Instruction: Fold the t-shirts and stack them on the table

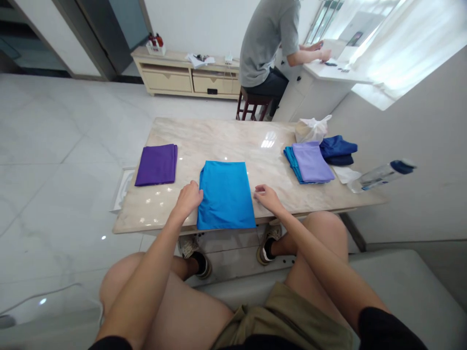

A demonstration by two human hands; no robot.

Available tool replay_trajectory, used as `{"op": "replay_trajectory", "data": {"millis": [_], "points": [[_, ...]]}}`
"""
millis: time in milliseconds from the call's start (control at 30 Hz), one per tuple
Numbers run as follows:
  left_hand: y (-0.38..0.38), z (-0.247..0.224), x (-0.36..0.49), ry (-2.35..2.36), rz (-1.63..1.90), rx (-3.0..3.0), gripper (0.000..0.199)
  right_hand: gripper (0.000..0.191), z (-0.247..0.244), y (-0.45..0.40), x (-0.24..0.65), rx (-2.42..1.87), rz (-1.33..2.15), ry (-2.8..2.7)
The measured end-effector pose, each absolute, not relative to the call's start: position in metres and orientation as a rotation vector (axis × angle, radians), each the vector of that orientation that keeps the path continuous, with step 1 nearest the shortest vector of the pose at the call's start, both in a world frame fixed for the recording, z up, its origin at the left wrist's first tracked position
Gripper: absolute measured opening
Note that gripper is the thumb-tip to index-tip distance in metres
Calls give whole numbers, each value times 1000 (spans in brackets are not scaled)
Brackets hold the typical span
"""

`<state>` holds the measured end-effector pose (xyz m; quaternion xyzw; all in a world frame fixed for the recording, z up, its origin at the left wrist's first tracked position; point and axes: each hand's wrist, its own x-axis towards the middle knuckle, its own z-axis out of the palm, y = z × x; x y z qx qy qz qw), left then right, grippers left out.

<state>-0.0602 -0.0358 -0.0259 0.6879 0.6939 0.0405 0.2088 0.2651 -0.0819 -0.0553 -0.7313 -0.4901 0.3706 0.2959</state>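
One blue cloth (225,195), seemingly mid-fold, lies between left hand (188,198), grip unclear, and right hand (267,197), loosely parted, empty; next calls for pinching

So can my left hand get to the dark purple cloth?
Probably yes: the dark purple cloth lies on the tabletop close to your left hand, and nothing visible stands between them.

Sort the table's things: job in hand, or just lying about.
In the job:
bright blue squarish cloth, between left hand and right hand
folded purple cloth, probably
folded lavender cloth over teal-blue cloth, probably
bunched dark blue cloth, perhaps

Lying about, apparently:
white plastic bag
clear bottle with dark blue cap
white paper-like sheet
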Motion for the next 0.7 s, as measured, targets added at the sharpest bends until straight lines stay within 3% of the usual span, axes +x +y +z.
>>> {"op": "replay_trajectory", "data": {"millis": [100, 200, 300, 400, 567, 700], "points": [[-19, -36, -59, 1794, 278, 1585, 23, 30, -58, -67, 255, -1939, 1186, -1034], [-10, -44, -57, 1660, 337, 1384, 37, 21, -60, -58, 248, -1941, 1268, -1009], [-9, -46, -53, 1623, 399, 1271, 47, 38, -57, -53, 244, -1975, 1321, -1041], [-11, -39, -50, 1596, 445, 1173, 40, 45, -50, -52, 242, -1991, 1341, -1113], [-16, -20, -61, 1544, 702, 1179, 28, 48, -23, -59, 245, -1760, 1164, -1221], [-24, 0, -75, 1426, 1043, 1274, 33, 53, 10, -67, 256, -1615, 925, -1359]]}}
